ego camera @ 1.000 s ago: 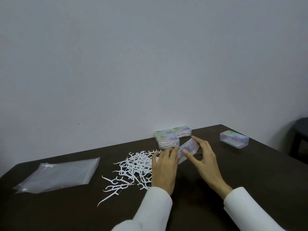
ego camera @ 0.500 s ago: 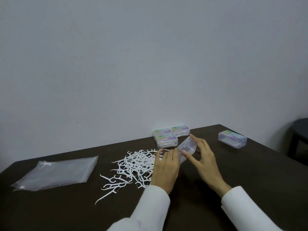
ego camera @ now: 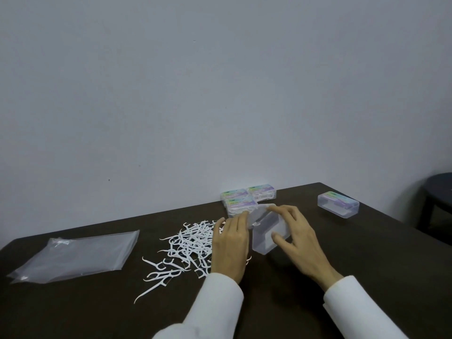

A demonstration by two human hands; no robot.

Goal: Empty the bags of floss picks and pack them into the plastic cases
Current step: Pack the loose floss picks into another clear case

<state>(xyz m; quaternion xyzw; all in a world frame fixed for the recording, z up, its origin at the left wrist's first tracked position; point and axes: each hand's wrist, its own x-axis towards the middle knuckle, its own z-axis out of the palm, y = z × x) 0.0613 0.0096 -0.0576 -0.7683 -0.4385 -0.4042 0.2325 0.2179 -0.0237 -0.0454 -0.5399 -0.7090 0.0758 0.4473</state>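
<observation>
Both hands, left (ego camera: 231, 243) and right (ego camera: 297, 238), held an open clear case (ego camera: 267, 234); loose picks (ego camera: 190, 243) lay unpacked beside the left, three filled cases (ego camera: 247, 198) beyond.

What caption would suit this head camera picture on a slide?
Both hands, left hand and right hand, hold an open clear case beside loose floss picks on a dark table.

Case labels (ego camera: 236, 201) too blurred to read

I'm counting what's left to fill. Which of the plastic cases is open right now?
The clear case held between the left hand and right hand. Its lid is lifted; the three by the wall and the one far right are closed.
</observation>
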